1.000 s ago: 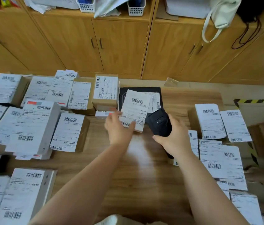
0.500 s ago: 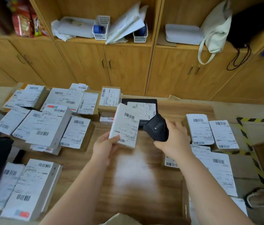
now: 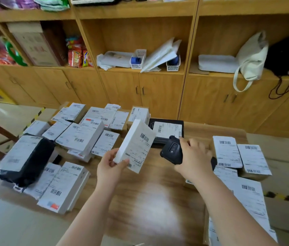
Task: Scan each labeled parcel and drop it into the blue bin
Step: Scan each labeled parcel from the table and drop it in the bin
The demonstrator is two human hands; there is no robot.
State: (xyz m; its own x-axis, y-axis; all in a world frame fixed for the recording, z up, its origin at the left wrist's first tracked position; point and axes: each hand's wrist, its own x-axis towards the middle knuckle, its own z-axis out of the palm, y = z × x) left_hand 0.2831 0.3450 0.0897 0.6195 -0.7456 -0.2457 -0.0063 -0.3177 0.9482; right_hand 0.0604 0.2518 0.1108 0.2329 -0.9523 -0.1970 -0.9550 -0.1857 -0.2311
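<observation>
Firmly held at centre frame a white parcel (image 3: 136, 146) in the left grip (image 3: 110, 167): clamped on its lower left corner, thumb across the labelled face, fingers behind. Held it clear of the worktop (image 3: 149, 201), in the air above the bare wood. Clenched the right grip (image 3: 193, 157), just right of the parcel, around a black handheld scanner (image 3: 172, 151), head aimed left towards the label. Left a narrow gap between scanner and parcel, not touching.

Judged the scan as the step in hand: label presented, drop not yet made. Could not find the blue bin anywhere in frame, so could not count anything as already dropped. Saw plenty left to do: a crowded heap of labelled parcels (image 3: 81, 137) at left of frame, a black poly bag (image 3: 26, 160) at lower left, a black flat parcel (image 3: 166, 128) just behind the held one, more labelled boxes (image 3: 227, 151) at right and lower right. Reckoned the task far from finished, going by that stock alone.

Held the parcel tilted, long axis running from lower left up to upper right of the frame, main barcode near the upper end. Turned the labelled face towards the camera and the scanner, the narrow plain side towards frame left.
</observation>
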